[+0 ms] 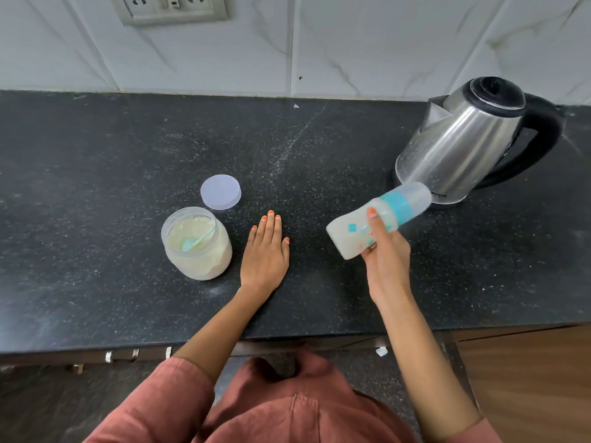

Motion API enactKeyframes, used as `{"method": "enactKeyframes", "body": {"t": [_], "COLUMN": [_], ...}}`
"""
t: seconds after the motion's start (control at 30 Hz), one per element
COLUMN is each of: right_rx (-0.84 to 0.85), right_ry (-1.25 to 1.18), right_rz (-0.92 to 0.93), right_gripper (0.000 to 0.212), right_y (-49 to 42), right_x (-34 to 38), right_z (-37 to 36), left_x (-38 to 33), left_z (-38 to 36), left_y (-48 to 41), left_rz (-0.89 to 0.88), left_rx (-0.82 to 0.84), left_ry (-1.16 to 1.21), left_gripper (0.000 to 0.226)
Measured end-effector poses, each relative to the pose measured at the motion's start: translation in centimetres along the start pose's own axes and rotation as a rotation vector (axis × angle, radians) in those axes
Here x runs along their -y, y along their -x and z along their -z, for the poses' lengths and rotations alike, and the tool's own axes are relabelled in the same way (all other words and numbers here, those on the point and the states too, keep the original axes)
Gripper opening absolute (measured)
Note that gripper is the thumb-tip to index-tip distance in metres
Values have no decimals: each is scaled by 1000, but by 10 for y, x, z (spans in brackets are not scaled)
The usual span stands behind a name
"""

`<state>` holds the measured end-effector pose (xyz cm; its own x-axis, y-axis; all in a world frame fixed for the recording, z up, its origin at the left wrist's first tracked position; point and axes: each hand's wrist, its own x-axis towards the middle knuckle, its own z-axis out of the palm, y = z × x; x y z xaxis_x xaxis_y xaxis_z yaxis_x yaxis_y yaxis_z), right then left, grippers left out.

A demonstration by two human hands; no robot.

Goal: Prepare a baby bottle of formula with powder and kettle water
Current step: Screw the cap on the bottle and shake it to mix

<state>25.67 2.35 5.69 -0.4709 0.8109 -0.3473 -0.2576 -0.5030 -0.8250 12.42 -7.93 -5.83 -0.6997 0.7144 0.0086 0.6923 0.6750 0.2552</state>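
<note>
My right hand (385,255) grips a baby bottle (351,231) above the black counter. The bottle is tilted, its capped top with the teal ring pointing up right toward the kettle, and it holds whitish liquid. My left hand (265,251) lies flat on the counter, palm down, fingers apart, holding nothing. Just left of it stands an open clear jar of pale formula powder (200,254) with a teal scoop inside. The jar's round lid (220,191) lies behind it on the counter. A steel kettle (460,145) with a black handle and lid stands at the back right.
The black speckled counter (96,187) runs the full width, with a white tiled wall behind. A wall socket (169,8) sits at the top left. Drawer handles (121,356) show under the counter's front edge. A wooden cabinet front (527,378) is at the lower right.
</note>
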Motion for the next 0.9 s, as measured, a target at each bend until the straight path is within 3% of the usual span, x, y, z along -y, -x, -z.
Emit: {"method": "enactKeyframes", "body": {"t": [0.13,0.33,0.4,0.5,0.57,0.73,0.8,0.9], "right_rx": [220,-76,-19,221,252,-24,11,245], "right_ry": [332,-112,-12,345,435,-41,51,459], "right_rz": [-97,18,-18,-155,-137,-12,-12,-85], "right_gripper": [14,12,13,13,14,17,16,15], "right_y": [13,-5,0,16,16,-7,-5,7], "right_x": [-8,3,-4,-12,-10,2,-2,-7], "right_z": [5,2,3,7,8,3,4,8], "left_x": [0,0,0,1,0,0,0,0], "left_z": [0,0,0,-1,-1,0,0,0], "left_y": [-1,0,0,-1,-1,0,-1,-1], "left_rz": [1,-3,-3,3,4,-4,-3,2], "left_rx": [9,4,3,3,6,1,5,10], "left_ry": [6,21,14,-5,-4,-7,-5,-7], "left_gripper": [52,52,52,52,52,52,52,52]}}
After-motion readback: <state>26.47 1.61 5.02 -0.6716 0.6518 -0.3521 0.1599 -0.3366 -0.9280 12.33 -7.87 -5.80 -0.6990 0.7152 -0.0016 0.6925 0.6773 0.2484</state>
